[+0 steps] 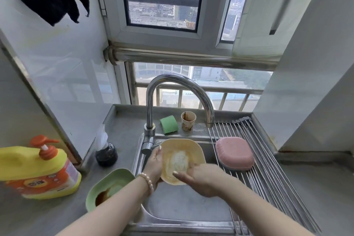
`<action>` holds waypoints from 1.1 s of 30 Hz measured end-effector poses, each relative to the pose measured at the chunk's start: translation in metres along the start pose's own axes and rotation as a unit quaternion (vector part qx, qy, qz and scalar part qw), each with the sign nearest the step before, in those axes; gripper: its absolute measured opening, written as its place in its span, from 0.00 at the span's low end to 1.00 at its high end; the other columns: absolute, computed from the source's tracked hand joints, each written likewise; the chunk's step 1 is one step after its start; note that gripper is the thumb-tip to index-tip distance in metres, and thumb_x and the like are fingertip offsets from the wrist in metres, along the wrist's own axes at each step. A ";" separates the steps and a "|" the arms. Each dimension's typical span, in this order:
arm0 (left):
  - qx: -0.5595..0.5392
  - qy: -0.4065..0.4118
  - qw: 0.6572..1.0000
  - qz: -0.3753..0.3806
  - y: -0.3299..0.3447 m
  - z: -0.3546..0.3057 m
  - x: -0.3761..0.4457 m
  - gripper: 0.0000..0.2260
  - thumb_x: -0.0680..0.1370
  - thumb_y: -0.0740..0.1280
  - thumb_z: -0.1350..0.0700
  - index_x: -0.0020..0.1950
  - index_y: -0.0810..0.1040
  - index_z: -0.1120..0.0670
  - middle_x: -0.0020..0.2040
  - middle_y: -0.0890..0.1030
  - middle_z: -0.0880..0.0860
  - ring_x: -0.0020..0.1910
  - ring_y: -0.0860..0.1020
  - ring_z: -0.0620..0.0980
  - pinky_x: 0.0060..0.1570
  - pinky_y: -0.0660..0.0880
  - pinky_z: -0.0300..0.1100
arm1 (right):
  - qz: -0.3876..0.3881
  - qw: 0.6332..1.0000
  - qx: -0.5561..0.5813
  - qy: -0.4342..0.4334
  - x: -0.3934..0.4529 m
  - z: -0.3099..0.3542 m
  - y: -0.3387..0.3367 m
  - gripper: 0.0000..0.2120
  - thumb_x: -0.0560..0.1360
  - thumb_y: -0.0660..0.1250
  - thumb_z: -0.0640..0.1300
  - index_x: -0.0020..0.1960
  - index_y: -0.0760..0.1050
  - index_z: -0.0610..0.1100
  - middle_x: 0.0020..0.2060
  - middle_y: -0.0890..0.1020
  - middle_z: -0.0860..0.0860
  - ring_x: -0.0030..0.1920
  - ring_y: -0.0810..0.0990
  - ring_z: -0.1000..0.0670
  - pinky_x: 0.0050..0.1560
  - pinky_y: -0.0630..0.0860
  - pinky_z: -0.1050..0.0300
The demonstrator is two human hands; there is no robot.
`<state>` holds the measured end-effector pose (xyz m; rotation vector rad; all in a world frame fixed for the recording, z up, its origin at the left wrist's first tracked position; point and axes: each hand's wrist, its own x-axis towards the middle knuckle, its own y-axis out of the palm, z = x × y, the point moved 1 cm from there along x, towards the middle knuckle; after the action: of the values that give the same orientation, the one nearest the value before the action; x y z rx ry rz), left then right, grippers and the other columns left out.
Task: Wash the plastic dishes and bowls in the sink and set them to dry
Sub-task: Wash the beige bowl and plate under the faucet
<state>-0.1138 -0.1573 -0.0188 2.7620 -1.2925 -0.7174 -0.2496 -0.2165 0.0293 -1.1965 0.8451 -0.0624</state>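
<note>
A yellow plastic bowl (193,149) is held tilted over the steel sink (183,207), its inside facing me and covered with white foam. My left hand (154,163) grips its left rim. My right hand (199,178) presses a white soapy cloth or sponge (179,160) against the bowl's inside; its fingers are blurred. A pink bowl (234,152) lies upside down on the wire drying rack (268,168) to the right. A green bowl (109,186) with brown residue sits on the counter left of the sink.
The curved faucet (180,86) arches over the sink. A green sponge (169,125) and a stained paper cup (188,120) stand behind the sink. A yellow soap pump bottle (38,168) and a dark bottle (106,154) stand on the left counter.
</note>
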 end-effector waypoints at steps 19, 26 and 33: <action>-0.059 -0.006 0.998 -0.018 -0.002 -0.003 0.002 0.14 0.84 0.51 0.49 0.63 0.70 0.53 0.49 0.80 0.56 0.44 0.81 0.54 0.35 0.79 0.46 | -0.033 0.992 0.102 -0.067 -0.009 0.015 0.008 0.34 0.79 0.39 0.63 0.70 0.67 0.42 0.68 0.71 0.40 0.69 0.67 0.42 0.68 0.65 0.47; -0.051 -0.014 0.998 0.020 0.018 -0.005 -0.009 0.14 0.84 0.52 0.49 0.65 0.68 0.53 0.48 0.78 0.54 0.41 0.79 0.50 0.32 0.79 0.40 | -0.082 0.989 0.095 -0.074 0.003 0.027 -0.003 0.33 0.80 0.41 0.62 0.79 0.46 0.43 0.78 0.48 0.43 0.77 0.46 0.45 0.75 0.44 0.51; -0.034 -0.031 0.999 0.018 0.013 -0.002 -0.010 0.15 0.83 0.50 0.45 0.65 0.68 0.48 0.53 0.80 0.57 0.46 0.81 0.58 0.44 0.80 0.56 | -0.088 0.995 -0.027 0.048 -0.014 -0.007 -0.016 0.46 0.72 0.30 0.69 0.72 0.66 0.41 0.69 0.69 0.38 0.67 0.70 0.40 0.62 0.68 0.46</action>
<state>-0.1280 -0.1588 -0.0103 2.6761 -1.2991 -0.8360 -0.2571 -0.2218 0.0492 -1.3246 0.8282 -0.2431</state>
